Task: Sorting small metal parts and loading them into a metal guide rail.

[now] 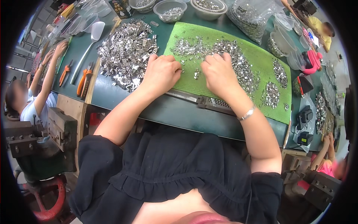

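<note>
My left hand (161, 74) is closed in a pinch at the left edge of a green textured mat (194, 80), beside a big heap of small shiny metal pieces (125, 52). Curled fingers hide whatever it grips. My right hand (219, 74), also closed, is over the middle of the mat, next to a spread of small metal parts (242, 67); what it pinches is hidden too. A few tiny metal bits (196, 74) lie between the two hands. Below them a dark metal bar (212, 102) runs along the mat's near edge.
Orange-handled pliers (85, 82) and a white long-handled scoop (97, 31) lie at left. Clear tubs (169, 11) and a bag of metal parts (248, 22) line the back. Boxy black devices (305, 116) sit at right. Vises (56, 130) and co-workers flank both sides.
</note>
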Available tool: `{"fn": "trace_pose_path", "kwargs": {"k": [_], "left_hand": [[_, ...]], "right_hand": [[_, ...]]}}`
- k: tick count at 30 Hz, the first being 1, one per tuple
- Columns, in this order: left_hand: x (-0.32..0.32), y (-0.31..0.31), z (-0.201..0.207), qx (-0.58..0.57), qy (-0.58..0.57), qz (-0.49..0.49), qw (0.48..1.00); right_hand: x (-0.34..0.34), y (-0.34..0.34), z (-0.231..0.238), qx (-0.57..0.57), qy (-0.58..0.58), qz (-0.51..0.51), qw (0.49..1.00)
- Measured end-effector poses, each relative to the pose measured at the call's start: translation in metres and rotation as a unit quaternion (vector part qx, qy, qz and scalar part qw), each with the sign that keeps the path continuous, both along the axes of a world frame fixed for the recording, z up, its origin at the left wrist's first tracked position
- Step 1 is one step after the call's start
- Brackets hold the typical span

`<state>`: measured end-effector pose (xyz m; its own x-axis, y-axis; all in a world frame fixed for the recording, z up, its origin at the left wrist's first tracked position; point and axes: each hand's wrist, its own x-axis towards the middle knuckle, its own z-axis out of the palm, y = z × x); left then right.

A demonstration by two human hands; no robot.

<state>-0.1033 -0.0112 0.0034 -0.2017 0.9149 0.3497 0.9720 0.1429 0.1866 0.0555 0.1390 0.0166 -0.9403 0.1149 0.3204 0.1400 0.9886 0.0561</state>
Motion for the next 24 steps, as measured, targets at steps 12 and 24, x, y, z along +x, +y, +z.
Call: {"fn": "trace_pose_path", "kwargs": {"k": [12, 24], "left_hand": [[0.010, -0.008, 0.009, -0.082, 0.055, 0.026, 0.995], [-0.006, -0.015, -0.004, 0.040, -0.052, -0.068, 0.995]], "right_hand": [[0.063, -0.002, -0.011, -0.102, -0.016, -0.035, 0.994], [0.065, -0.003, -0.014, -0.189, 0.000, -0.046, 0.981]]}}
